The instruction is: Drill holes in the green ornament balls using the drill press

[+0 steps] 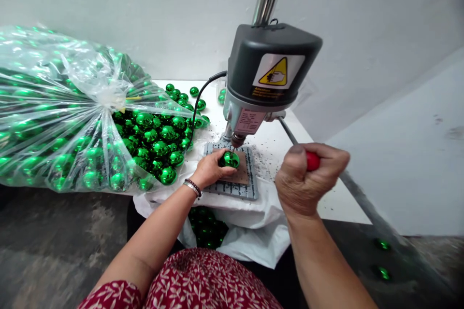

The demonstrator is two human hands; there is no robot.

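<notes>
A shiny green ball (pixel 232 159) sits on a brown board (pixel 241 174) over the grey slotted base (pixel 252 188) of a bench drill press (pixel 241 87). My left hand (pixel 212 169) is closed round the ball's left side, thumb and fingers on it. Right above the ball is the drill's chuck (pixel 238 141); whether the bit touches the ball I cannot tell. My right hand (pixel 308 174) is wrapped round the red knob (pixel 312 161) of the feed lever (pixel 288 130), to the right of the drill.
A large clear plastic bag (pixel 83 91) full of green balls fills the left of the white table (pixel 337 203). Loose balls (pixel 194 91) lie behind it. A black cable (pixel 199 99) runs from the drill. Below the table edge, a white sack (pixel 250 246) holds more balls. Dark shavings speckle the table.
</notes>
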